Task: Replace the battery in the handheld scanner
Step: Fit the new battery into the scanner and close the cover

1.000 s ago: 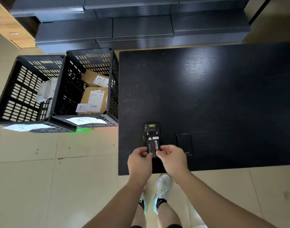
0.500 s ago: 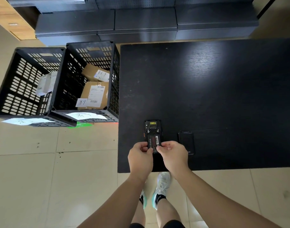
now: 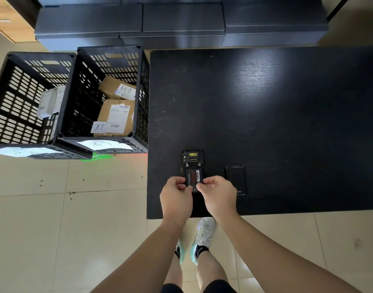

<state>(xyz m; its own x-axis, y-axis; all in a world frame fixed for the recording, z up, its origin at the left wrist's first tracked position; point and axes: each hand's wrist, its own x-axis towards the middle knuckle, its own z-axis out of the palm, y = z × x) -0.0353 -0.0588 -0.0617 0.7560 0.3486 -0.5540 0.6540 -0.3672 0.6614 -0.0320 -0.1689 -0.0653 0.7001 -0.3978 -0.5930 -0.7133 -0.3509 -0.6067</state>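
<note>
The handheld scanner (image 3: 192,159) lies face down near the front left of the black table (image 3: 276,115), its back open. A black battery (image 3: 193,176) with a red label sits in its compartment. My left hand (image 3: 175,199) and my right hand (image 3: 220,196) pinch the battery's near end from either side, thumbs on its lower edge. The scanner's lower part is hidden by my fingers. A flat black cover (image 3: 235,179) lies on the table just right of the scanner, partly behind my right hand.
Two black slotted crates (image 3: 71,96) stand on the floor left of the table, holding cardboard parcels (image 3: 115,117). Dark cabinets (image 3: 181,22) run along the far side. The table's front edge is just below my hands, above my shoes.
The view shifted slightly, and my hands moved a little forward on the battery, which now looks lower and flatter in the compartment. The cover has not moved.
</note>
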